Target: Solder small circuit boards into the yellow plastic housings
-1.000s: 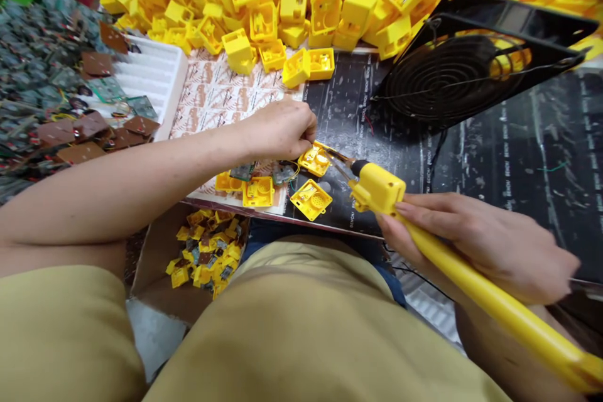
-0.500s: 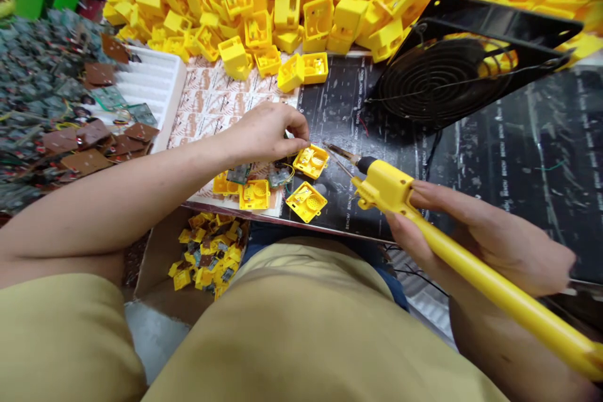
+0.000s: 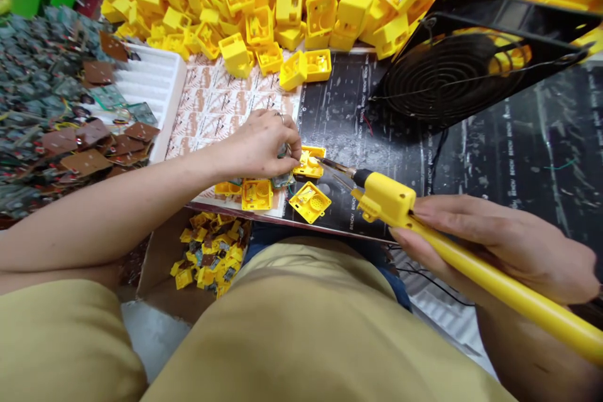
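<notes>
Many yellow casings (image 3: pixel 234 53) heaped at bench (image 3: pixel 336 100) back; fan (image 3: pixel 438 85) beyond soldering iron (image 3: pixel 389 200).

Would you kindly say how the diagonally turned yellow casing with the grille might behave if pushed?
The yellow casing is probably light, given its thin walls; lying flat, it seems unlikely to roll or tip.

A heap of cases (image 3: pixel 289 6) lies along the back of the worktop (image 3: pixel 342 100), a fan (image 3: pixel 438 85) before its right part. Circuit boards (image 3: pixel 35 85) lie left, some on a tray (image 3: pixel 151 78); loose cases (image 3: pixel 309 202) sit near the front edge — below it, a box (image 3: pixel 159 273) of parts (image 3: pixel 210 251).
</notes>
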The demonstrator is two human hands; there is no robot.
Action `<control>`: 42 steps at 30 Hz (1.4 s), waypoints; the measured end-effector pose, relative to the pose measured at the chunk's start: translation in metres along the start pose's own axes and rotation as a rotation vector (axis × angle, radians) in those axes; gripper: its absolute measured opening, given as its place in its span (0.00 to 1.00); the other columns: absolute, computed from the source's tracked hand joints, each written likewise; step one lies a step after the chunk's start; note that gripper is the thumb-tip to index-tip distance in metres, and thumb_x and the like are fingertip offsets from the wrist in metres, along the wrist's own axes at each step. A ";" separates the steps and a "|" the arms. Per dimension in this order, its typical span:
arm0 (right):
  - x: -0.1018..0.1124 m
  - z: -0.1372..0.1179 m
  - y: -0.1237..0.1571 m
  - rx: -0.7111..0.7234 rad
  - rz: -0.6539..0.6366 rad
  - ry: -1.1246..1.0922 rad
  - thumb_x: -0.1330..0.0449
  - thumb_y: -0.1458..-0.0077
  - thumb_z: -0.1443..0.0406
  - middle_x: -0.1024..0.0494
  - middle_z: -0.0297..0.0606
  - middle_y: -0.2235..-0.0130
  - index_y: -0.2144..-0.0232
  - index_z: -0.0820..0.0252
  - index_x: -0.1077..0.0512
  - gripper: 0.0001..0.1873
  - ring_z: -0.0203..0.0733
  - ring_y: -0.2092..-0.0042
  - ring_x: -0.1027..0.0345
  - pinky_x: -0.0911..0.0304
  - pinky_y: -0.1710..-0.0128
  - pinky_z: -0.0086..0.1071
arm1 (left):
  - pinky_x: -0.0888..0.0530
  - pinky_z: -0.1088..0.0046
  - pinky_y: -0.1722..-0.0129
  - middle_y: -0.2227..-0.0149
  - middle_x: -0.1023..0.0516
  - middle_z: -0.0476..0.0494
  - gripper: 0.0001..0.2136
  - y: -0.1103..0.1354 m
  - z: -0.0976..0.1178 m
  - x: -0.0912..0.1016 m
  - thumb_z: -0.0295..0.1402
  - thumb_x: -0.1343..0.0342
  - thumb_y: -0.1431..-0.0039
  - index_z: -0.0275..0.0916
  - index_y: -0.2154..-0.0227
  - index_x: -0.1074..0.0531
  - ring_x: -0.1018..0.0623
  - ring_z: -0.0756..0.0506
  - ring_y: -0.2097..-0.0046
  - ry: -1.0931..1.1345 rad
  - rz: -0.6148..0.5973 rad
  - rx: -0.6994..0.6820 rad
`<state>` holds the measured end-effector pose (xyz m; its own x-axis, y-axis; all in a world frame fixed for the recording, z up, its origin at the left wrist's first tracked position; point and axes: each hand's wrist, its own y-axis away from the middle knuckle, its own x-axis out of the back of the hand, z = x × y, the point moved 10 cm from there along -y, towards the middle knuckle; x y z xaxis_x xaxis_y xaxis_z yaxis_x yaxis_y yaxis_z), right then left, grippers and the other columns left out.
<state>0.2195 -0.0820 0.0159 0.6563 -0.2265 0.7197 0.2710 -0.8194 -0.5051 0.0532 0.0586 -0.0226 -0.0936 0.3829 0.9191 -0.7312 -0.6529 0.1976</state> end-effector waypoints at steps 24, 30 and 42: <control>0.002 -0.037 -0.030 0.247 -0.098 0.029 0.32 0.45 0.60 0.20 0.37 0.65 0.64 0.55 0.26 0.09 0.37 0.63 0.23 0.25 0.61 0.30 | 0.35 0.60 0.46 0.64 0.20 0.43 0.06 -0.008 0.012 -0.007 0.30 0.43 0.49 0.39 0.72 0.21 0.25 0.39 0.53 -0.193 -0.102 0.058; 0.015 -0.027 -0.007 0.008 0.011 0.058 0.33 0.48 0.49 0.21 0.39 0.66 0.67 0.53 0.25 0.16 0.41 0.63 0.24 0.25 0.65 0.33 | 0.36 0.58 0.44 0.64 0.21 0.43 0.06 -0.008 0.012 -0.006 0.30 0.43 0.49 0.38 0.72 0.21 0.26 0.38 0.51 -0.172 -0.102 0.050; 0.021 -0.015 -0.030 0.297 -0.104 0.012 0.30 0.50 0.69 0.20 0.36 0.65 0.62 0.56 0.27 0.14 0.35 0.65 0.24 0.26 0.64 0.25 | 0.37 0.54 0.40 0.66 0.23 0.42 0.06 -0.011 0.018 -0.007 0.28 0.45 0.49 0.36 0.75 0.23 0.28 0.35 0.47 -0.215 -0.106 -0.013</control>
<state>0.2144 -0.0697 0.0531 0.6064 -0.1567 0.7796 0.5317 -0.6491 -0.5441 0.0742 0.0509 -0.0248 0.1287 0.3001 0.9452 -0.7380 -0.6077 0.2934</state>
